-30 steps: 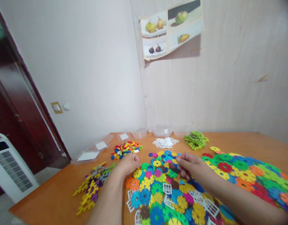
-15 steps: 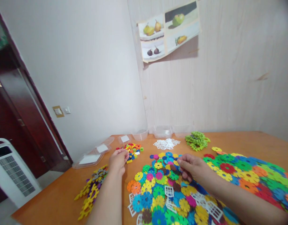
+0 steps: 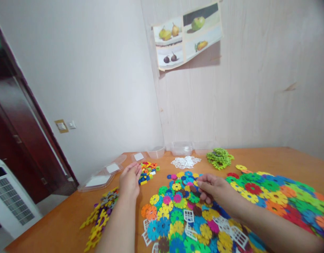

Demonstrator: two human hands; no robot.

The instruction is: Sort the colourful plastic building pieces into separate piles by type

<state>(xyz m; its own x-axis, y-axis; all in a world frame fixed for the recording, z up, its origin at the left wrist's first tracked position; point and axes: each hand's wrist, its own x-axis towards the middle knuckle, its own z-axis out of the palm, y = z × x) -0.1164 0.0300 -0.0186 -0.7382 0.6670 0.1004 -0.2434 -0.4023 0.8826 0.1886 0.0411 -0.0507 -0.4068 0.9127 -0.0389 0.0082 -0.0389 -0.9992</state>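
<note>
My left hand (image 3: 130,177) is held above the table at the left edge of a pile of small coloured building blocks (image 3: 148,172). Its fingers are curled together, and what they hold, if anything, does not show. My right hand (image 3: 213,189) hangs over the pile of small notched plastic discs (image 3: 177,216), thumb and fingers closed. Whether a piece is between those fingertips is hidden. White lattice window pieces (image 3: 188,216) lie scattered on top of these discs.
Larger notched discs (image 3: 279,198) spread at the right. White lattice pieces (image 3: 186,162), green interlocking pieces (image 3: 220,159) and clear containers (image 3: 181,148) stand farther back. Yellow, purple and grey pieces (image 3: 100,218) lie near my left forearm, with clear lids (image 3: 98,181) behind.
My left hand has shifted slightly left and turned, uncovering more of the blocks. The right hand stays over the discs. The whole view has swung a little.
</note>
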